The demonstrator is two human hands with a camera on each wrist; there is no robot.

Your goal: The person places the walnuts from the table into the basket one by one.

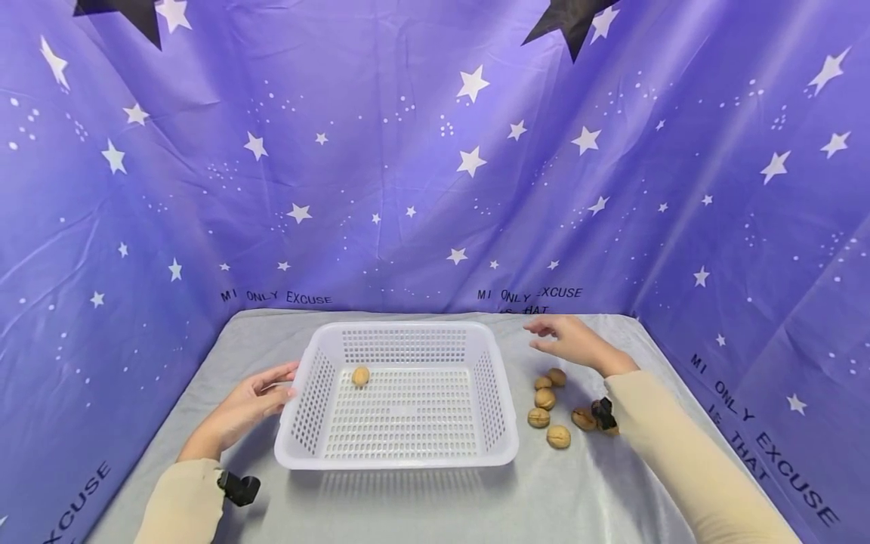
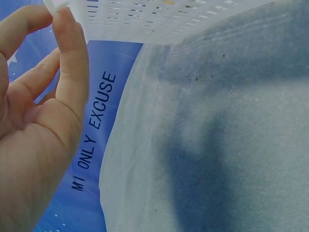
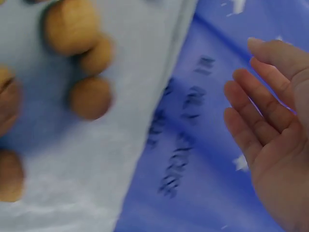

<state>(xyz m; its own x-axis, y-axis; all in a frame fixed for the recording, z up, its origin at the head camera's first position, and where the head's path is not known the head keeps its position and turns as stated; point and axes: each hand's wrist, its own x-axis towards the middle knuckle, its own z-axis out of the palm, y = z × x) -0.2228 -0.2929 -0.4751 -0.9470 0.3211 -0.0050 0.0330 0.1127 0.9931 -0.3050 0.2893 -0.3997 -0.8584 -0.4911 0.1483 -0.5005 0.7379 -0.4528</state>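
A white perforated plastic basket stands in the middle of the head view, with one walnut inside toward its back left. At the basket's left side, my left hand pinches the rim between thumb and fingers; the left wrist view shows this grip on the rim. My right hand is held beyond the basket's right side with nothing in it, its fingers spread and slightly bent. Several walnuts lie on the cloth below and nearer than that hand, some partly hidden by the right wrist.
A grey cloth covers the table. Purple star-printed curtains enclose the back and both sides. Each wrist carries a small black camera over a beige sleeve.
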